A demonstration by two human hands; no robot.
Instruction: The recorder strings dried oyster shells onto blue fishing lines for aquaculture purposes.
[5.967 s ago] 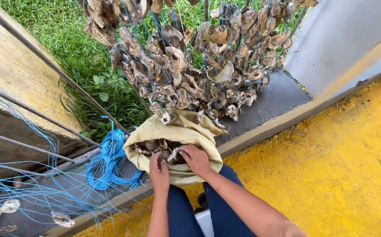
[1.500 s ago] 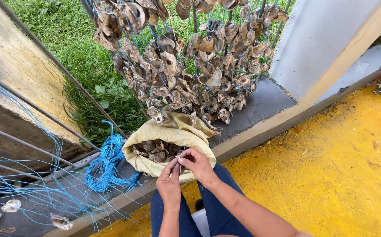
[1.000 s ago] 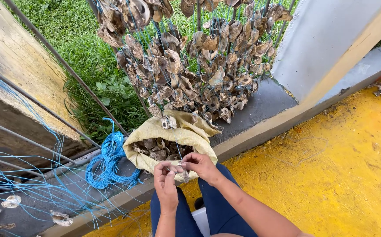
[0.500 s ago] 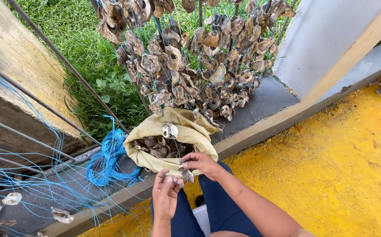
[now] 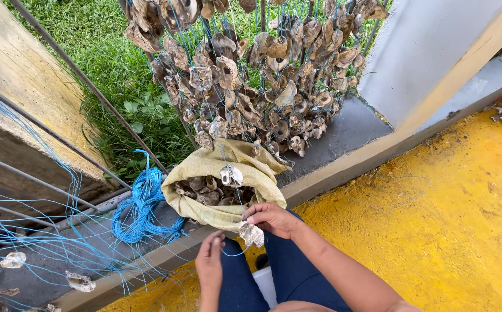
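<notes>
In the head view, the right hand pinches 1 oyster shell just below the rim of the open yellow sack of shells, while the left hand grips the thin blue line running to that shell. Strung shells hang above the sack, and a blue twine coil lies just left of it.

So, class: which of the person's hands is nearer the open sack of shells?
Right hand, at the sack's front rim, holding a shell; left hand is lower, apart.
</notes>
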